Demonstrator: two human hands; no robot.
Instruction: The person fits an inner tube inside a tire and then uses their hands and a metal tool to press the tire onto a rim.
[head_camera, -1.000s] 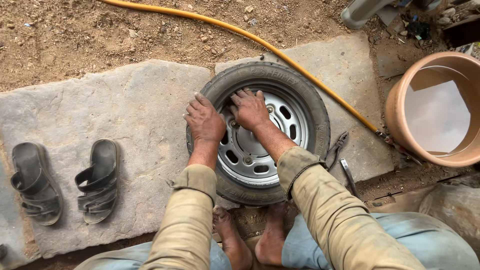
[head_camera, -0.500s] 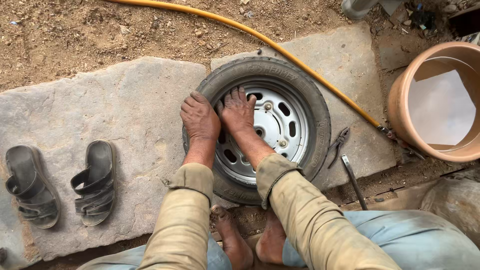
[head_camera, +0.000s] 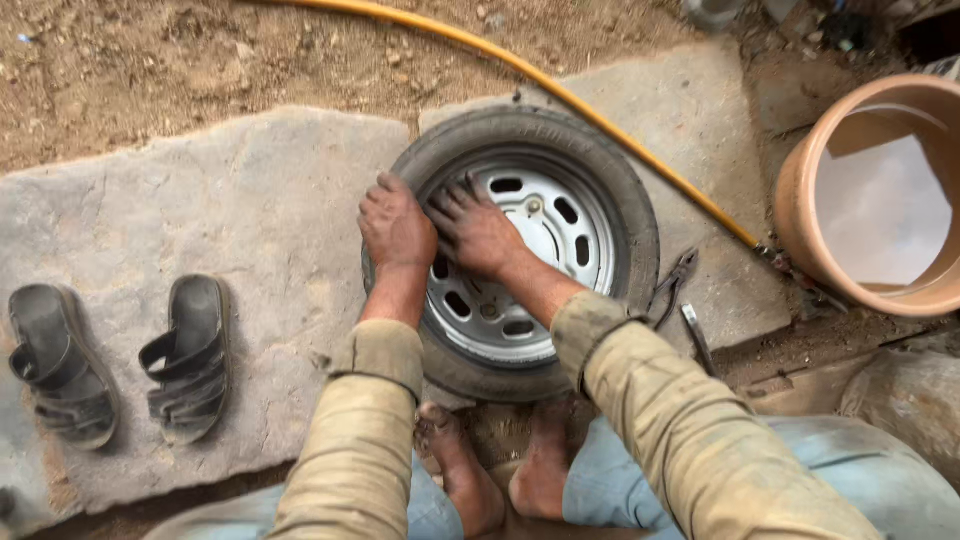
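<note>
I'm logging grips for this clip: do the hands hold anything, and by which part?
Nothing is gripped. Both the left hand and right hand press flat on the tyre, at its left sidewall beside the rim.

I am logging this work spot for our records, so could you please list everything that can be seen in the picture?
wheel: one, black tyre on a silver steel rim, lying flat on the stone slabs
stone slabs: two, grey, on brown dirt
hose: one, yellow, running from the top past the wheel toward the tub
sandals: one pair, dark, side by side on the left slab
tub: one, terracotta-coloured, holding water, at the right edge
pliers: one, dark, on the slab right of the wheel
metal tool: one, slim, kind unclear, below the pliers
feet: two, bare, below the wheel
left hand: on the tyre's left side
right hand: on the rim, beside the left
</note>
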